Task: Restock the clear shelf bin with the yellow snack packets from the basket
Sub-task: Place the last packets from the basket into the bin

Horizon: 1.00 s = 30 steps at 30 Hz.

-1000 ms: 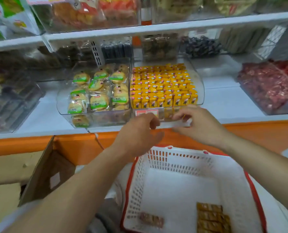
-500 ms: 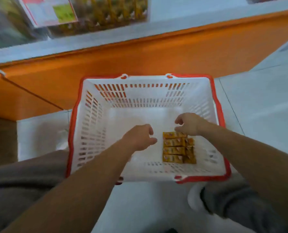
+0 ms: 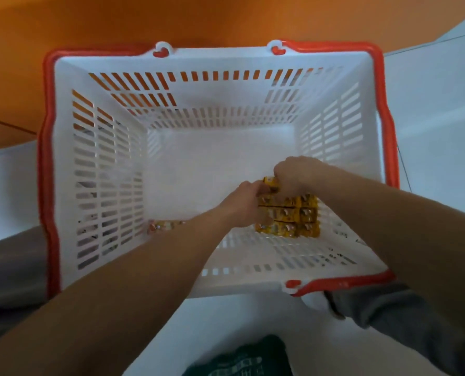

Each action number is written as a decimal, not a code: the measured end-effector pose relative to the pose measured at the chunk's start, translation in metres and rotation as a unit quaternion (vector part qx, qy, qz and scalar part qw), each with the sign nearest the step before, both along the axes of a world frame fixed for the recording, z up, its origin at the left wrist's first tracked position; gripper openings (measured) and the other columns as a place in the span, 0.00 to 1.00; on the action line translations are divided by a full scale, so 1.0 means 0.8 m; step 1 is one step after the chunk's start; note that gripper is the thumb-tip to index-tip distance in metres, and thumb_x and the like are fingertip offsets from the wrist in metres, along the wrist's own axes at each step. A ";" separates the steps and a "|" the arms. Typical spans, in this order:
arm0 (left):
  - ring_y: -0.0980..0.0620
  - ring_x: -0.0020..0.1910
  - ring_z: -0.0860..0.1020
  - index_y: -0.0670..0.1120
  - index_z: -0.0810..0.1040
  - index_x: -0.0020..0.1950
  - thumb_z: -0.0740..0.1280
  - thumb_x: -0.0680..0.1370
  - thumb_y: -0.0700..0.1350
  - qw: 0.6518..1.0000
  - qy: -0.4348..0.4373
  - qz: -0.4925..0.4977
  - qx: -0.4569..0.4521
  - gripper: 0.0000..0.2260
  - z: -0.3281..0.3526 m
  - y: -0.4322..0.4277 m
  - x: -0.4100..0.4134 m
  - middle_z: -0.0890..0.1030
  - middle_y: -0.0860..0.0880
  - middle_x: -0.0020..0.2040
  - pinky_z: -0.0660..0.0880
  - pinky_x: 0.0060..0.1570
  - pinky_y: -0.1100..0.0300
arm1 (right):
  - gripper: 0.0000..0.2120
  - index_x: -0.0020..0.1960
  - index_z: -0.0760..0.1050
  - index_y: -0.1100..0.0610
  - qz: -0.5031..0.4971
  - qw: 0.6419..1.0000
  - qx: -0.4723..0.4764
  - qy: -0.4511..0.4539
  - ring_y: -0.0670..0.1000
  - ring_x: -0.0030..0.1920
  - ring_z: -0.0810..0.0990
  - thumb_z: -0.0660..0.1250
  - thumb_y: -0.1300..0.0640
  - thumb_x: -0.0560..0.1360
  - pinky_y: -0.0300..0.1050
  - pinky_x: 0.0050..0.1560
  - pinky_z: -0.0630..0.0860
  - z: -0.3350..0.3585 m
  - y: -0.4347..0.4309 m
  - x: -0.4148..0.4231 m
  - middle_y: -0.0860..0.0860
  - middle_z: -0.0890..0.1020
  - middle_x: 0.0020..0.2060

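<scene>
One stray packet (image 3: pixel 166 226) lies at the left of the basket (image 3: pixel 46 158). The left hand (image 3: pixel 243 204), hovering half a second ago, now grips the left edge of the yellow snack packets (image 3: pixel 288 215). The right hand (image 3: pixel 296 172) pinches the top one, so another lift to the unseen shelf bin looks near.

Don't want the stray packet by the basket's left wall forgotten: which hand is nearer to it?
Left. The left hand is right of the stray packet; the right hand is farther right, on the stack.
</scene>
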<state>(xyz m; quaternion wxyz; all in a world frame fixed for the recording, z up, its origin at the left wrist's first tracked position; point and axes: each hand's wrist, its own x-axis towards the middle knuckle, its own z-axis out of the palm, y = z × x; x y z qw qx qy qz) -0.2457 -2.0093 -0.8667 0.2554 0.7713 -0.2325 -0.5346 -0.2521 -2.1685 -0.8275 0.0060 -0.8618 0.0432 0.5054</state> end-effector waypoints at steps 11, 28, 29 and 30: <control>0.49 0.51 0.76 0.51 0.67 0.61 0.81 0.69 0.48 0.999 0.043 0.017 -0.018 0.28 -0.006 -0.007 -0.003 0.76 0.50 0.56 0.76 0.43 0.56 | 0.17 0.42 0.72 0.58 -0.031 0.999 0.017 0.023 0.49 0.34 0.73 0.58 0.46 0.82 0.44 0.32 0.67 0.011 -0.002 -0.002 0.51 0.75 0.36; 0.48 0.56 0.78 0.52 0.77 0.66 0.80 0.69 0.55 0.991 0.023 -0.128 0.004 0.28 0.005 0.006 0.016 0.81 0.51 0.59 0.74 0.54 0.55 | 0.14 0.58 0.78 0.61 -0.241 0.960 0.120 0.074 0.56 0.42 0.83 0.67 0.55 0.76 0.45 0.29 0.82 0.005 -0.013 -0.010 0.54 0.78 0.47; 0.48 0.55 0.78 0.52 0.77 0.66 0.80 0.69 0.54 0.991 0.007 -0.133 0.000 0.27 0.004 0.006 0.014 0.81 0.51 0.59 0.74 0.53 0.55 | 0.14 0.56 0.79 0.62 -0.250 0.958 0.119 0.073 0.56 0.42 0.83 0.68 0.54 0.76 0.46 0.29 0.82 0.005 -0.012 -0.009 0.55 0.78 0.46; 0.49 0.55 0.77 0.52 0.78 0.66 0.79 0.70 0.54 0.991 -0.003 -0.135 -0.005 0.26 0.003 0.006 0.014 0.81 0.51 0.58 0.72 0.51 0.56 | 0.14 0.54 0.79 0.63 -0.263 0.955 0.118 0.069 0.56 0.41 0.84 0.69 0.53 0.75 0.46 0.29 0.82 0.006 -0.013 -0.009 0.56 0.79 0.45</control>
